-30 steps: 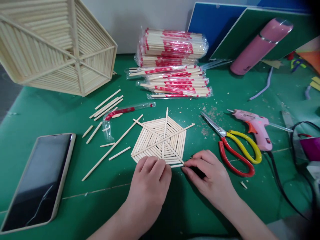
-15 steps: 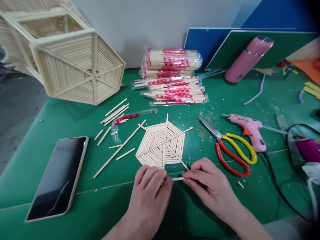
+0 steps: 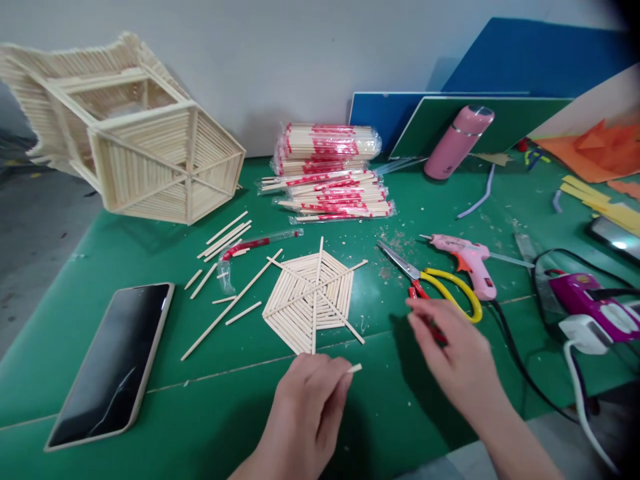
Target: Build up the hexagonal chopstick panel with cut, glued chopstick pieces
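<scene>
My left hand (image 3: 307,407) is closed around a short wooden stick (image 3: 355,368), whose pale tip pokes out between thumb and forefinger. Just beyond it lies a flat hexagonal panel of wooden sticks (image 3: 285,313), with longer sticks crossing at its middle like a web. My right hand (image 3: 453,347) hangs over the red handle of the scissors (image 3: 457,290), thumb and fingers apart. It hides much of that handle; the yellow handle and the blades, pointing up and left, stay visible. Whether the fingers touch the scissors is hard to see.
Loose sticks (image 3: 227,313) and a torn wrapper (image 3: 227,273) lie left of the panel, beside a phone (image 3: 110,367). A stick-built structure (image 3: 165,167) stands behind. Wrapped chopsticks (image 3: 330,153), a pink bottle (image 3: 457,143), a glue gun (image 3: 470,260) and a purple power strip (image 3: 590,307) with cables are around.
My right hand has let go of the short stick and moved right, over the scissors. My left hand keeps the stick. The view has shifted a little to the right and up.
</scene>
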The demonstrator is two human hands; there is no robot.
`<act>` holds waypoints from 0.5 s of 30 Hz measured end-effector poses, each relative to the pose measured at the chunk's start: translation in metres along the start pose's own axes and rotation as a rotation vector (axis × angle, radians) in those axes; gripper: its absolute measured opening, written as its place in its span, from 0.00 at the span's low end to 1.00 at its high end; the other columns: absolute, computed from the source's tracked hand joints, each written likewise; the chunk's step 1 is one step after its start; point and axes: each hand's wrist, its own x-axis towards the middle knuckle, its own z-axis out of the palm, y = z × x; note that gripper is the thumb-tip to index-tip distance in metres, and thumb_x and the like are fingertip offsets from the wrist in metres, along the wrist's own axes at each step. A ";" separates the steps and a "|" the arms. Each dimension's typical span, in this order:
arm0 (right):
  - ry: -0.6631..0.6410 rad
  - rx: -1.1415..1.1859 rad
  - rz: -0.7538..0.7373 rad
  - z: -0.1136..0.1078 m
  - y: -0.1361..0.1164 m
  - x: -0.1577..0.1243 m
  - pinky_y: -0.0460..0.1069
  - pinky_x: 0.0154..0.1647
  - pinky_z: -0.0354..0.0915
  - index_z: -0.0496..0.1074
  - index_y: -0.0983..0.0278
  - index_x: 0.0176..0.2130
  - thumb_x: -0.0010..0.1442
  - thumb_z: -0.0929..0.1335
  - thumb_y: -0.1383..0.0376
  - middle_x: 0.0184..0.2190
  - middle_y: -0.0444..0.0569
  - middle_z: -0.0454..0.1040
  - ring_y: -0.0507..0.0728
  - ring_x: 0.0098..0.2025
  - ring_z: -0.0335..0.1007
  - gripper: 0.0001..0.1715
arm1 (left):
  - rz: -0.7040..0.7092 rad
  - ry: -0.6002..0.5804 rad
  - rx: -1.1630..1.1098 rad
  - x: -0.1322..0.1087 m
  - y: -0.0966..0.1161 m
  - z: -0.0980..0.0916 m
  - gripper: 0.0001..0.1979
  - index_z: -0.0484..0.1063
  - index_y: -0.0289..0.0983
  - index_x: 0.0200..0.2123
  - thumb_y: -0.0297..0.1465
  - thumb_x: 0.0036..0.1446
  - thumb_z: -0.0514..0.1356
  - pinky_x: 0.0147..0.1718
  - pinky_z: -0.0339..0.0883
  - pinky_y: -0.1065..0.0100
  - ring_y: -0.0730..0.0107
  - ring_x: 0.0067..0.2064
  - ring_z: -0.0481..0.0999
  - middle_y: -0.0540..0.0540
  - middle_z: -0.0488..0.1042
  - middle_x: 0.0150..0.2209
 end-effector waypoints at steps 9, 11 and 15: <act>-0.008 -0.537 0.174 -0.008 0.064 0.022 0.53 0.32 0.66 0.66 0.66 0.44 0.55 0.59 0.67 0.40 0.55 0.69 0.59 0.35 0.68 0.17 | -0.425 -0.018 -0.377 -0.001 0.012 0.000 0.11 0.63 0.37 0.28 0.34 0.60 0.47 0.23 0.57 0.73 0.76 0.23 0.62 0.52 0.64 0.21; -0.020 -0.551 0.177 -0.007 0.067 0.023 0.52 0.28 0.65 0.67 0.66 0.42 0.55 0.59 0.66 0.36 0.54 0.71 0.59 0.30 0.69 0.15 | -0.465 0.068 -0.441 -0.001 0.012 -0.002 0.11 0.63 0.37 0.28 0.35 0.60 0.48 0.22 0.55 0.73 0.77 0.22 0.61 0.53 0.63 0.20; 0.020 -0.554 0.185 -0.016 0.064 0.020 0.53 0.28 0.65 0.66 0.65 0.41 0.57 0.56 0.65 0.37 0.55 0.72 0.61 0.32 0.70 0.15 | -0.585 0.357 -0.579 0.000 0.007 -0.015 0.09 0.64 0.37 0.34 0.37 0.58 0.51 0.20 0.52 0.74 0.77 0.22 0.58 0.54 0.61 0.19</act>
